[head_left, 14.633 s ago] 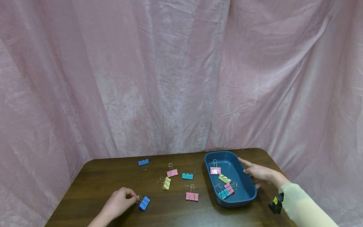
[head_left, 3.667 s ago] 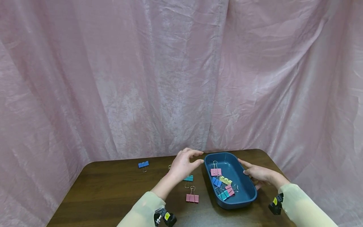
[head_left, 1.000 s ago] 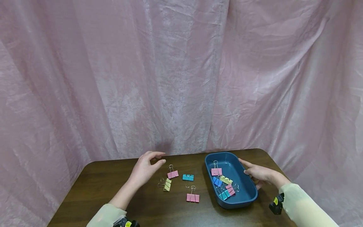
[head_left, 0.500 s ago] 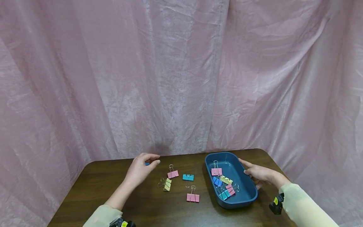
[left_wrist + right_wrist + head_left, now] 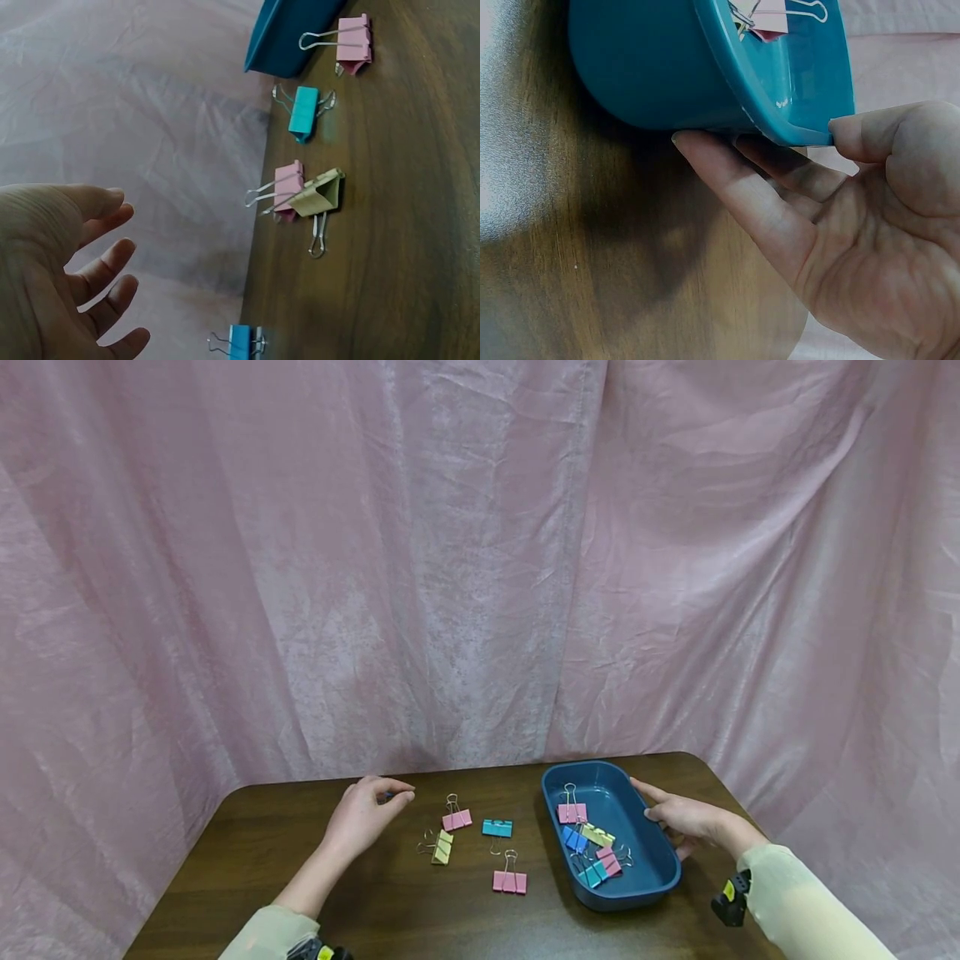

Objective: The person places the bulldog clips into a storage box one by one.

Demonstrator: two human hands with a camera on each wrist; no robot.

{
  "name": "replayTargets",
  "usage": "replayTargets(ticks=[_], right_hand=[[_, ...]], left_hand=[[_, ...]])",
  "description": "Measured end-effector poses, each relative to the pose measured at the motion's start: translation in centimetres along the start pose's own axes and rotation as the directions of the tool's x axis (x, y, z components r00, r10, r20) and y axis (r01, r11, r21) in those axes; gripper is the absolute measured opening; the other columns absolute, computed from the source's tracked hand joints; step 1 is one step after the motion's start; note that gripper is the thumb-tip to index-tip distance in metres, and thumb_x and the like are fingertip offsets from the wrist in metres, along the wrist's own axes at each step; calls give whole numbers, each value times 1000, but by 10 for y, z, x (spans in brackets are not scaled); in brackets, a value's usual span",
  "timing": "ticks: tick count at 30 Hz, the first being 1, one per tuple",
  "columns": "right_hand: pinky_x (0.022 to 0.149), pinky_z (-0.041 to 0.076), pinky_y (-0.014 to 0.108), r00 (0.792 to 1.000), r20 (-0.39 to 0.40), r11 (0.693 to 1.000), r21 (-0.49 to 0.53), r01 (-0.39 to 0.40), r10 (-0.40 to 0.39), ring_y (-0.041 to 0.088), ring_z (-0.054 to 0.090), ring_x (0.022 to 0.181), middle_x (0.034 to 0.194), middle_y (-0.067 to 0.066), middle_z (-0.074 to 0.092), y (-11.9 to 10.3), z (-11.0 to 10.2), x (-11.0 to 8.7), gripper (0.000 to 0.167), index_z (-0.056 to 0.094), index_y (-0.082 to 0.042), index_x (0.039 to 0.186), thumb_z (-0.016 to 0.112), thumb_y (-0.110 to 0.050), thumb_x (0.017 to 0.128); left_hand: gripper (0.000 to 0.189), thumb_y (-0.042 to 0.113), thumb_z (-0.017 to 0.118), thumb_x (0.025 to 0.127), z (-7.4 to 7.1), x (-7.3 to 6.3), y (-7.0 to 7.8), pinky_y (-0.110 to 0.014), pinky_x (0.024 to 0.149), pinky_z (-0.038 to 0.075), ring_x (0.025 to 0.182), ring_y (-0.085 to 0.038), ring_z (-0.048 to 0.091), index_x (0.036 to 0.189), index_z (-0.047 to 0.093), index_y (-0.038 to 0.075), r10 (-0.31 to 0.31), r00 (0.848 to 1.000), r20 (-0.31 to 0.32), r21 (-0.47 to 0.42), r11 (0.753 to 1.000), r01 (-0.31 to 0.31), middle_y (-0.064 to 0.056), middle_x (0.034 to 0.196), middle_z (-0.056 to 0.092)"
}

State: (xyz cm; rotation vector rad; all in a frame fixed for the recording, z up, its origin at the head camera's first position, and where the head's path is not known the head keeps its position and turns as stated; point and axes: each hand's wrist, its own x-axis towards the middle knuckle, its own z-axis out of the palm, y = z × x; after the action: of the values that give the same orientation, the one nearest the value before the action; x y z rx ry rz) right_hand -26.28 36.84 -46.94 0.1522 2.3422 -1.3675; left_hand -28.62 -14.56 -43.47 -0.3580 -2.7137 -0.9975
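My left hand (image 5: pixel 360 817) hovers over the far left of the table, thumb and fingers apart and loosely bent. A blue binder clip (image 5: pixel 239 343) lies close by, a gap from the fingertips in the left wrist view; the hand mostly covers it in the head view. With my right hand (image 5: pixel 690 820) I hold the right side of a dark blue tray (image 5: pixel 630 831), thumb on the rim and fingers against the outer wall (image 5: pixel 645 67). Inside the tray lie several binder clips, among them a pink one (image 5: pixel 572 813) and a blue one (image 5: pixel 574 839).
Mid-table lie a yellow binder clip (image 5: pixel 442 848), a pink clip (image 5: pixel 457 820), a teal clip (image 5: pixel 497 828) and a nearer pink clip (image 5: pixel 510 882). A pink curtain (image 5: pixel 480 568) hangs behind the brown table (image 5: pixel 247 860).
A blue binder clip once near the front left of the table now lies in the tray. My left hand went to the tray, then back left, and lowers toward the far blue clip.
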Motion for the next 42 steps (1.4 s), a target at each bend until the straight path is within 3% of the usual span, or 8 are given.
replayTargets(ticks=[8,15,21,31,42], right_hand=[[65,59,55,1000,0,1000,11,2,-2,47,63,107,149,41,33,0,0,-2,67,15,-22,165,44,-12,106],[66,60,55,1000,1,1000,11,-4,4,51,61,110,150,42,31,0,0,0,67,14,-23,166,44,-12,106],[66,59,56,1000,2,1000,16,-5,5,50,62,109,149,41,32,2,0,2,67,14,-24,166,44,-14,107],[66,60,56,1000,2,1000,27,-12,12,43,66,103,148,40,36,2,1,1,67,14,-25,166,43,-13,107],[66,59,56,1000,3,999,33,-11,10,45,65,105,147,40,36,3,0,2,66,15,-25,166,44,-14,107]], left_hand=[[14,35,75,94,11,-3,-10,-45,81,49,98,-23,59,104,81,29,-47,998,48,25,999,46,-1,112,69],[10,31,76,93,22,-8,-19,-48,84,51,101,-25,64,100,81,29,-43,997,66,23,999,41,6,106,75],[8,30,76,92,28,-12,-24,-47,81,52,100,-24,66,98,81,27,-52,996,78,12,999,52,4,106,75],[5,29,78,90,39,-21,-26,-43,78,51,95,-23,65,91,80,25,-59,993,100,29,998,57,2,98,70],[5,31,78,90,47,-22,-26,-45,78,50,95,-24,62,90,79,26,-86,988,131,36,996,82,3,98,70]])
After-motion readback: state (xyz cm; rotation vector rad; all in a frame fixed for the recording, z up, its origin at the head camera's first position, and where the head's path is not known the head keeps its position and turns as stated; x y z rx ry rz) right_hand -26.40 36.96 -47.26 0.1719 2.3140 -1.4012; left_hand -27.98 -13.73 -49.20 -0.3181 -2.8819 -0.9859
